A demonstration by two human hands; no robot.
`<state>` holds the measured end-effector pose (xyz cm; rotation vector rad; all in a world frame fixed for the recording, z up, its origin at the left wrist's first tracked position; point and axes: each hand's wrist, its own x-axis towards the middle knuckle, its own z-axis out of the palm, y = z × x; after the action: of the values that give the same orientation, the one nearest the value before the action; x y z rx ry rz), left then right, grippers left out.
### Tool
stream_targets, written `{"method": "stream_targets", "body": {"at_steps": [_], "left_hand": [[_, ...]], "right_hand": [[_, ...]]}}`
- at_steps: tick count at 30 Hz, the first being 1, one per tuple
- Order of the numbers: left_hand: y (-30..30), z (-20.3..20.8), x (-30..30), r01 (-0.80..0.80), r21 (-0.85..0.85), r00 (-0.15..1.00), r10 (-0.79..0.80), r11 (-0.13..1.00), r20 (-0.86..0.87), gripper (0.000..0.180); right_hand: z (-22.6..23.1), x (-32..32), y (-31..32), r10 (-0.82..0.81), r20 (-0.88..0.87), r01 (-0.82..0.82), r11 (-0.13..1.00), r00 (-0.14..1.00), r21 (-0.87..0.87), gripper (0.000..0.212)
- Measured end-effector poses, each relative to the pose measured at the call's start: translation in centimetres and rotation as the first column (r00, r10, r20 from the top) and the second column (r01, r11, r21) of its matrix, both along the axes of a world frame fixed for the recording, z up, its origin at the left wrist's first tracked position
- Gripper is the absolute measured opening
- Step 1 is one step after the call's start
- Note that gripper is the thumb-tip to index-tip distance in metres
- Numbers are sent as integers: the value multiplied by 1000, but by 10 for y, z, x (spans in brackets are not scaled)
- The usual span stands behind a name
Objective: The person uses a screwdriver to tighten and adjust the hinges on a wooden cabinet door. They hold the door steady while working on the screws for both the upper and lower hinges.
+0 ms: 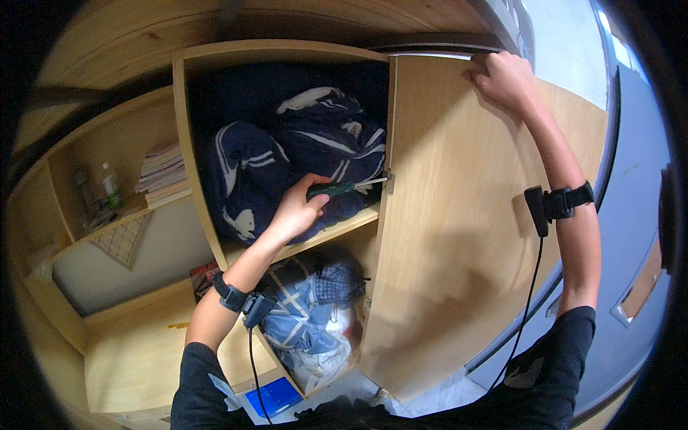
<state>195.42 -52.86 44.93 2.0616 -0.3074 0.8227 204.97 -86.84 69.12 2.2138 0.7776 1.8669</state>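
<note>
A screwdriver (332,190) with a dark green handle is gripped in my left hand (294,213). Its metal shaft points right, and the tip meets or nearly meets a small metal hinge (390,183) on the cabinet's edge. The wooden cabinet door (444,215) stands swung open to the right. At its top edge my right hand (505,81) is closed, fingers curled over the wood and partly hidden. Behind the screwdriver, dark blue fabric with white stripes (261,154) fills the upper compartment.
Below the shelf, the lower compartment holds bundled blue and white cloth (308,315). Left of the cabinet, a side shelf carries stacked books (163,175) and a clear bottle (110,183). A desk surface (136,358) lies lower left, near a blue flat object (274,396). Cables hang from both forearm straps.
</note>
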Motion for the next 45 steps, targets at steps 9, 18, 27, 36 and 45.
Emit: {"method": "stream_targets", "body": {"at_steps": [9, 18, 27, 36, 45], "left_hand": [[-4, 12, -9, 83, -458, 892, -270, 885, -361, 35], [-15, 3, -4, 158, -483, 907, -320, 861, -273, 31], [-13, 6, 1, -271, 311, 934, 172, 911, 313, 30], [-8, 10, -1, 151, -608, 905, -356, 779, -232, 35], [2, 6, 17, 206, -817, 850, -512, 539, -123, 19]], "right_hand": [[0, -13, 5, -4, -38, 3, 1000, 999, -16, 33], [-4, -18, 5, -8, -126, 8, 1000, 992, -7, 33], [-1, -3, 13, -262, -144, 256, 965, 954, -55, 48], [6, 10, 7, -327, -152, 322, 945, 933, -60, 48], [0, -3, 12, -235, -103, 231, 972, 967, -49, 52]]}}
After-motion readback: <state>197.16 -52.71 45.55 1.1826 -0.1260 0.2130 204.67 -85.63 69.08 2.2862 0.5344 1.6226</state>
